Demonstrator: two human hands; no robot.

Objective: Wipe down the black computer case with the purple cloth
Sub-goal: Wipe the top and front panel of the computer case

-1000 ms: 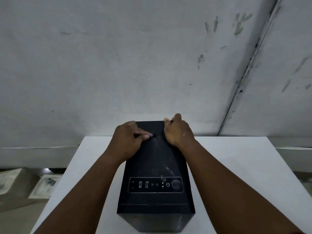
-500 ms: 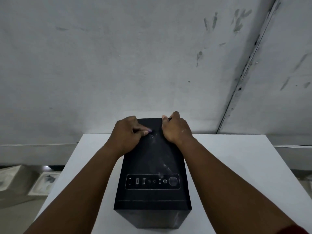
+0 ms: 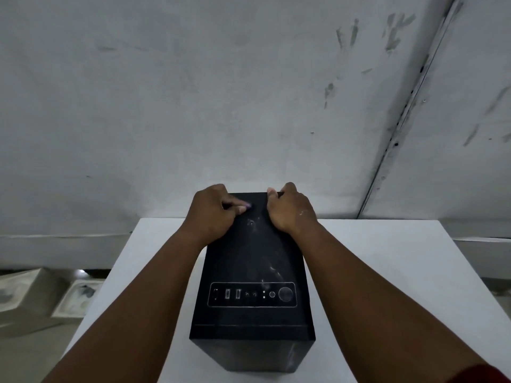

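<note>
Both hands unmoved, gripping case (image 3: 253,261) rear.

Black computer case (image 3: 253,272) upright on white table (image 3: 387,272), dusty top, purple cloth (image 3: 248,205) barely visible

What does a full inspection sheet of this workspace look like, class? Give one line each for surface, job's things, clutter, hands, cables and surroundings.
Surface: white table, bare where visible.
Job's things: black computer case upright on the table, pale smears on its top; purple cloth only a sliver showing at the left fingertips.
Clutter: nothing seen on the table.
Hands: left hand curled on the case's far left corner, pinching the cloth; right hand gripping the far right edge.
Cables: nothing seen.
Surroundings: stained grey wall; pale boxes on the floor at left.
</note>
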